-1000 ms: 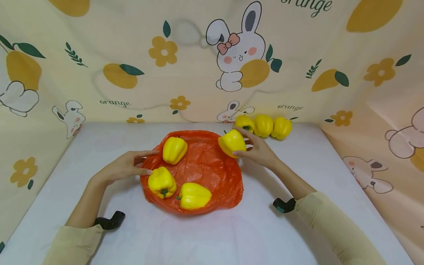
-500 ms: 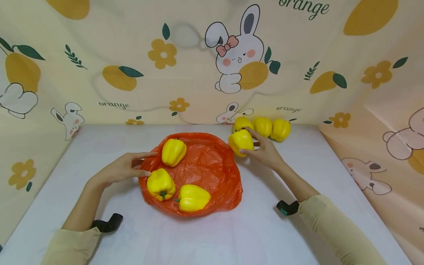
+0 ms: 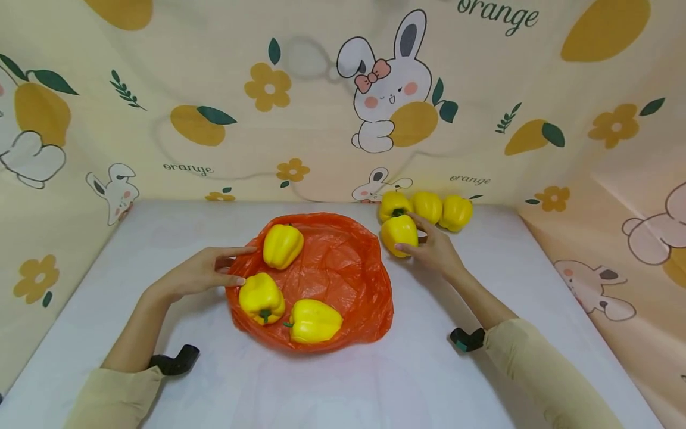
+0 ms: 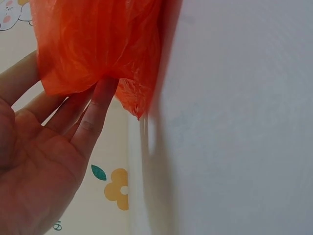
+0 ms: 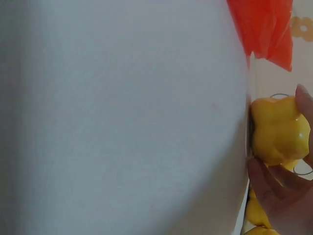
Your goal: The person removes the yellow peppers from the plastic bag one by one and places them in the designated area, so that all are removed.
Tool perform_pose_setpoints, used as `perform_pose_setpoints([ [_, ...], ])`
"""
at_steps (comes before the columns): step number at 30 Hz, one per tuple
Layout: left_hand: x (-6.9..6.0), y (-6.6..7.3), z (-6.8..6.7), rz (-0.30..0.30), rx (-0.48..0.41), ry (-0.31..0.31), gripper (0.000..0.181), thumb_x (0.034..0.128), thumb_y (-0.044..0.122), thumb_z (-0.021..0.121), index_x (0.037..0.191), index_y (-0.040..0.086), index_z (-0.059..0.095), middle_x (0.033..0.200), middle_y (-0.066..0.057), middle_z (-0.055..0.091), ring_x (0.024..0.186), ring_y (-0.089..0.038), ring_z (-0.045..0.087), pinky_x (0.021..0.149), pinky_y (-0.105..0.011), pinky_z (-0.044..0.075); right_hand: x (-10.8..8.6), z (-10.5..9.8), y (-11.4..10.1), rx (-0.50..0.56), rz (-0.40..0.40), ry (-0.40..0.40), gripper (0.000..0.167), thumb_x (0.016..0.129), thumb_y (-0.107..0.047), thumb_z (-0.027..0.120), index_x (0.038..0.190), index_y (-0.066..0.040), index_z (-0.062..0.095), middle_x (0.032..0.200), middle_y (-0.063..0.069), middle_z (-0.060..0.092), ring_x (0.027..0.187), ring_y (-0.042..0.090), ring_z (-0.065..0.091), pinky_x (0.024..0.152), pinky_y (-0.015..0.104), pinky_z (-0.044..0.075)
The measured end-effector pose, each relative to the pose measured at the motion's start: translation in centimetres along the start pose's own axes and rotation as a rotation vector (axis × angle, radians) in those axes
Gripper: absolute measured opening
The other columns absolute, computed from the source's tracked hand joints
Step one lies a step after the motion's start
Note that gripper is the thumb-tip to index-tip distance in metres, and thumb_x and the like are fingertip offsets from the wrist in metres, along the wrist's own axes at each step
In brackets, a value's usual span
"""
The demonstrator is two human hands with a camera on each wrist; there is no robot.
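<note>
In the head view, an opened-out red plastic bag [image 3: 370, 322] holds three yellow peppers, at its upper left [image 3: 283, 246], its left [image 3: 261, 298] and its bottom [image 3: 316, 322]. My left hand [image 3: 187, 275] holds the bag's left rim, fingers extended; the left wrist view shows that hand [image 4: 44, 156] with fingertips partly hidden by red plastic [image 4: 98, 39]. Just right of the bag, my right hand [image 3: 436, 250] grips another yellow pepper [image 3: 399, 235] between thumb and fingers. The right wrist view shows this pepper [image 5: 279, 129] in the hand [image 5: 288, 200].
Three more yellow peppers [image 3: 395, 205] [image 3: 427, 207] [image 3: 456, 213] stand in a row at the table's back edge, behind my right hand. A patterned cloth [image 3: 316, 131] rises behind the white table [image 3: 343, 387]. Black curved pieces [image 3: 177, 360] [image 3: 467, 339] are on both wrists.
My right hand has moved right with its pepper, from over the bag's upper right rim to beside the bag, near the back row. The left hand has stayed at the left rim.
</note>
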State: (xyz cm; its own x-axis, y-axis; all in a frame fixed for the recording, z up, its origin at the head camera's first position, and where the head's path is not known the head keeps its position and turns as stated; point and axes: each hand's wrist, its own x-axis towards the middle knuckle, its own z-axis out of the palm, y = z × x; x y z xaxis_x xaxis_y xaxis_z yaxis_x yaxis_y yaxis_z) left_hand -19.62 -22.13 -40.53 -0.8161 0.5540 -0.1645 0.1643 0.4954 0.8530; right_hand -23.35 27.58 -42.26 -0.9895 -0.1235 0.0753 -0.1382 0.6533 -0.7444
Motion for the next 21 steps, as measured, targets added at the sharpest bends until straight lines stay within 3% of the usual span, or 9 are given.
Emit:
perform_pose_setpoints([
  [11, 0.13, 0.03, 0.08, -0.031, 0.000, -0.002, 0.063, 0.0904, 0.029, 0.074, 0.147, 0.018, 0.050, 0.150, -0.015, 0.046, 0.131, -0.039, 0.045, 0.104, -0.056, 0.044, 0.43, 0.64, 0.09, -0.040, 0.031, 0.046, 0.096, 0.078, -0.053, 0.079, 0.154, -0.016, 0.034, 0.143, 0.021, 0.049, 0.112, 0.039, 0.061, 0.096, 0.051, 0.051],
  [21, 0.13, 0.17, 0.06, -0.012, 0.013, 0.002, 0.062, 0.0910, 0.028, 0.073, 0.147, 0.016, 0.050, 0.150, -0.016, 0.046, 0.132, -0.040, 0.044, 0.105, -0.058, 0.041, 0.40, 0.83, -0.17, -0.050, 0.019, 0.036, 0.097, 0.082, -0.043, 0.080, 0.158, -0.015, 0.026, 0.149, 0.017, 0.043, 0.115, 0.038, 0.058, 0.098, 0.051, 0.050],
])
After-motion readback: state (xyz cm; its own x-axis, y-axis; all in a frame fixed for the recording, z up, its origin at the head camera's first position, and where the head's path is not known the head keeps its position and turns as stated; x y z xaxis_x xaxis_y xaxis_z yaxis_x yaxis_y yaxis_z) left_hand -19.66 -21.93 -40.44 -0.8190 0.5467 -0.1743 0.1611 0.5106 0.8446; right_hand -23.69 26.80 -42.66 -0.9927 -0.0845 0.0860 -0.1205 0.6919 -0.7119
